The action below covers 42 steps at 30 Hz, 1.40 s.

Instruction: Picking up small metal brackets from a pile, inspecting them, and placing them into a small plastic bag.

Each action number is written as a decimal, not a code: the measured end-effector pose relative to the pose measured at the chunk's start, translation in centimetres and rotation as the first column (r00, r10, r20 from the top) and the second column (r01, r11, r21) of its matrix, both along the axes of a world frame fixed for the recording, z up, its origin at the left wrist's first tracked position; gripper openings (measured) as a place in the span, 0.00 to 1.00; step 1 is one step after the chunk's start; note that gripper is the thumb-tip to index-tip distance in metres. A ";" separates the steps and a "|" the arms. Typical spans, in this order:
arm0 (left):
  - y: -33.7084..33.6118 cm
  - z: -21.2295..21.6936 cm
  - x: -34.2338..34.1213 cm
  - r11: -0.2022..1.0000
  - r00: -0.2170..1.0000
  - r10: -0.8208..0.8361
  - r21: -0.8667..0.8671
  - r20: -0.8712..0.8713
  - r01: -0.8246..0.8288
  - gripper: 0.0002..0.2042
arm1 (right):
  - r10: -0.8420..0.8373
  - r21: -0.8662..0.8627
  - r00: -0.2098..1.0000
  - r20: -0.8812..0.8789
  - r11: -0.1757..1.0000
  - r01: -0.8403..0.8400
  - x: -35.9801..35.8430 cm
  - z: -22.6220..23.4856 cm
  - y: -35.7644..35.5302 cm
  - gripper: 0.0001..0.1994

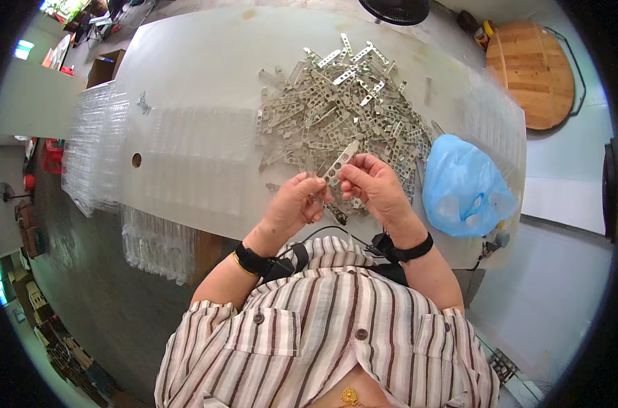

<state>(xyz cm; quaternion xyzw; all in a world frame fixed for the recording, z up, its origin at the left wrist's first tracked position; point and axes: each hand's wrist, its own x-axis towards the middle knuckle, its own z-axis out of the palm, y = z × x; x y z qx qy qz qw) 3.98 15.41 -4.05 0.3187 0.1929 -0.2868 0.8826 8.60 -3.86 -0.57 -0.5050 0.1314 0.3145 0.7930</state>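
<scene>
Across our pale worktable (193, 75) sprawls a pile of metal pieces (336, 112); before it, our right hand (377, 185) pinches one perforated metal strip (343, 160). Our left hand (294, 202) curls beside it — holding what, we cannot tell. Light edge pressure should steady it best.

Beyond the right hand (375, 183), metal strips (337, 112) are silvery; rightward, the bag (462, 183) is blue; behind, the shirt (332, 306) has brown-and-grey stripes.

You have one blue bag (462, 183), one round wooden board (530, 75), two wristbands (415, 251) and metal strips (336, 112) beyond counting.
</scene>
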 end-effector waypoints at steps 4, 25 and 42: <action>-1.3 1.3 0.1 0.992 0.995 -0.103 0.076 0.001 0.103 0.05 | 0.032 0.015 0.998 0.050 0.999 -0.033 0.0 -0.9 -1.6 0.07; -2.9 -1.1 2.5 0.982 0.977 -0.186 -0.042 -0.107 0.182 0.06 | 0.177 -0.199 0.982 -0.072 0.962 -0.188 0.0 -1.0 -2.8 0.10; -2.8 -3.3 4.5 0.980 0.960 -0.200 -0.058 -0.196 0.193 0.06 | 0.148 -0.080 0.974 -0.170 0.983 -0.164 2.1 -3.6 -3.1 0.09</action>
